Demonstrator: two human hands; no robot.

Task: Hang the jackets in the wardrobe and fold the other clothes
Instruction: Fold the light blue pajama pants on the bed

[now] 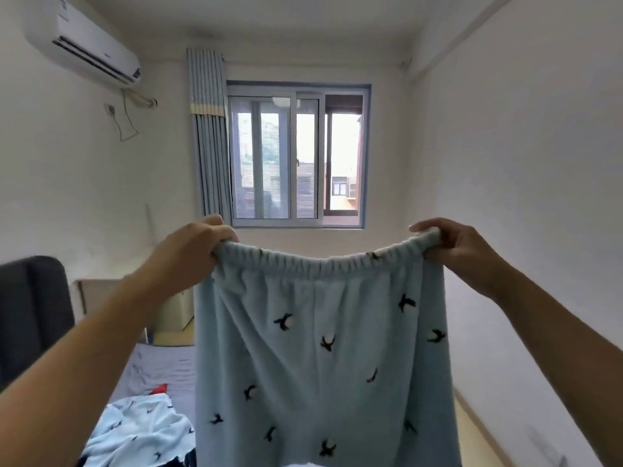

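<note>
White walls (505, 146) close in a small room. Daylight enters through a blue-framed sliding window (296, 156) on the far wall, with a striped curtain (209, 136) bunched at its left. An air conditioner (84, 42) hangs high on the left wall, above a dark headboard (30, 315) and a pale cabinet (101, 298).

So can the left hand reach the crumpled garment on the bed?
Probably not yet: the left hand grips the blue trousers at the waistband. The crumpled garment lies below that arm, nothing between.

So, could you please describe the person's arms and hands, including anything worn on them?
Both arms are bare as far as the frame shows: no sleeve, watch or bracelet on the left forearm or right forearm. The left hand and right hand are ungloved, with no rings visible.
</note>
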